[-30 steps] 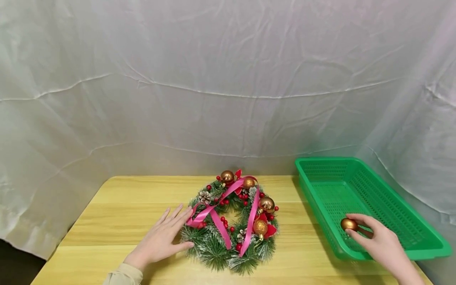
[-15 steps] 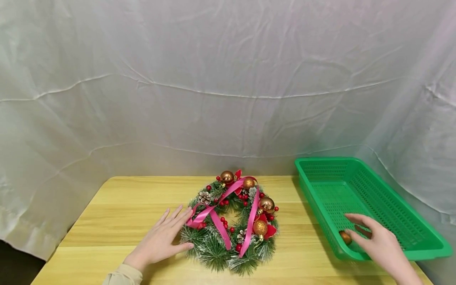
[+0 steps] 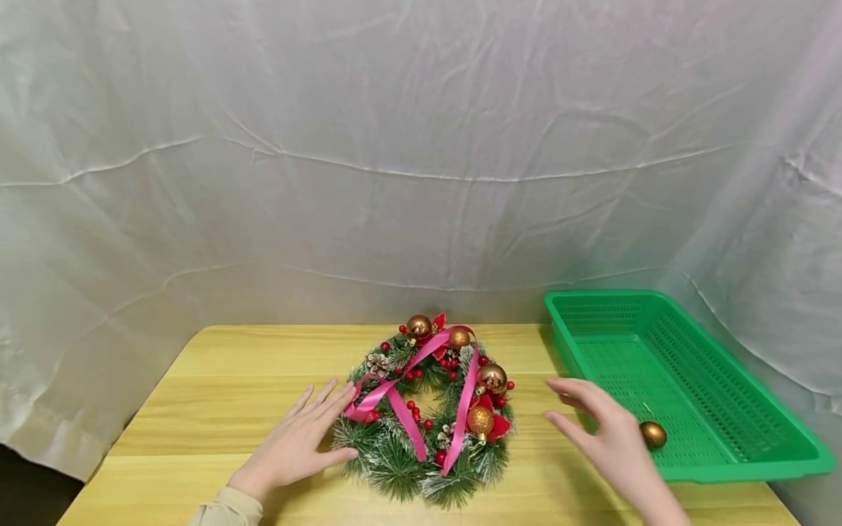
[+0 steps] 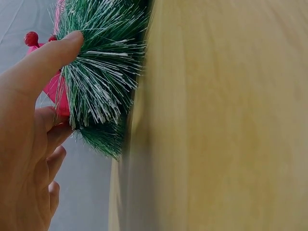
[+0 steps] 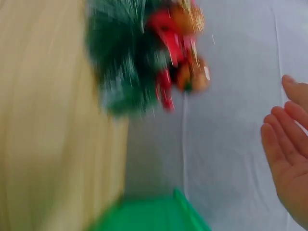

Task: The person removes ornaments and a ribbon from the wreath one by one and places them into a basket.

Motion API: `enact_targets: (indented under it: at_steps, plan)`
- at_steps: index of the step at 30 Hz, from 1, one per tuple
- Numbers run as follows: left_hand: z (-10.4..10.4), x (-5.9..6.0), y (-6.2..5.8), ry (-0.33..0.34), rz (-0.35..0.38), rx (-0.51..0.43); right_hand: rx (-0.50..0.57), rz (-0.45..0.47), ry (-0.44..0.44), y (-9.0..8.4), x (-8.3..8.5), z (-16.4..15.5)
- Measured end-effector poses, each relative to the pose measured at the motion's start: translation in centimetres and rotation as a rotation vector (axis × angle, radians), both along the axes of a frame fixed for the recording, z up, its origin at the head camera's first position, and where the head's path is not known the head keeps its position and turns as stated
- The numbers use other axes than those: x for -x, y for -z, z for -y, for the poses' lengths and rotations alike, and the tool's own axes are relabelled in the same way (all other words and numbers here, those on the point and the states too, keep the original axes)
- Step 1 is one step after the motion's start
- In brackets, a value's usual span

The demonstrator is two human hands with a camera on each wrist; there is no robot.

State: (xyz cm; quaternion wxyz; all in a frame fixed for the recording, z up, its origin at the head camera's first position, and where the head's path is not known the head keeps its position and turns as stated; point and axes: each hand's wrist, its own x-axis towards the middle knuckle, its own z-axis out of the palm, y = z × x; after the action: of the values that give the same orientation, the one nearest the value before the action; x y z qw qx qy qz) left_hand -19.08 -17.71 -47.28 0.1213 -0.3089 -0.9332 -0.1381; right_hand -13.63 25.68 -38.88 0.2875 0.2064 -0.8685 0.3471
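The left hand point(image 3: 296, 442) lies against the left side of the wreath point(image 3: 395, 467), fingers spread and nearly straight, thumb on the needles; it grips nothing firmly and probably keeps the ring from sliding. The right hand point(image 3: 612, 438) hangs between wreath and basket, fingers a little bent, thumb well apart, with nothing held.

The wreath lies flat in the middle of the bench point(image 3: 210, 409), its top close to the far edge, likely so that both hands can reach it. A loose bauble point(image 3: 653, 435) rests in the near end of the green basket point(image 3: 770, 467), whose walls would stop it rolling off. The basket stands along the bench's right edge, its far end by the far right corner.

The needles are bristly and frosted at the tips. Slick pink ribbon point(image 3: 371, 400) is draped over them in narrow bands, beside round red berries point(image 3: 441, 456) and a scaly pine cone point(image 3: 378, 364). One fixed copper ball point(image 3: 492, 378) is mirror-smooth; a gold ball point(image 3: 480, 419) looks gritty with glitter. The basket is moulded plastic, pierced with small slots. Beyond the far edge hangs a creased, silvery cloth point(image 3: 395, 219).
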Motion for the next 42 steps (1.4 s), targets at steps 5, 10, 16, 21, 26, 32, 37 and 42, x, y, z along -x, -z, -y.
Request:
enact_targets:
  at_steps: [5, 10, 16, 21, 26, 32, 37, 42]
  plan:
    - [0.0, 0.0, 0.0, -0.007, 0.019, 0.009, 0.044, -0.029, -0.147, 2.1, 1.3, 3.4]
    - [0.0, -0.1, -0.1, -0.008, 0.030, 0.005, 0.125, -0.011, -0.236, 4.3, 2.4, 4.9]
    - [0.0, -0.1, -0.1, -0.011, 0.034, 0.004, 0.137, 0.047, -0.228, 5.3, 2.7, 5.6]
    - [0.0, -0.1, 0.0, -0.008, 0.028, 0.004, 0.113, 0.071, -0.185, 5.5, 2.6, 6.0]
    - [0.0, -0.1, 0.0, -0.004, 0.021, -0.001, 0.080, 0.055, -0.167, 5.8, 2.7, 6.3]
    - [0.0, 0.0, 0.1, -0.007, 0.016, 0.000, 0.025, 0.055, -0.147, 6.3, 2.8, 6.4]
    - [0.0, -0.1, 0.1, -0.010, 0.029, -0.003, 0.011, 0.108, -0.133, 6.3, 2.7, 6.6]
    - [0.0, 0.0, 0.1, -0.011, 0.031, -0.008, 0.002, 0.140, -0.134, 6.3, 2.6, 6.5]
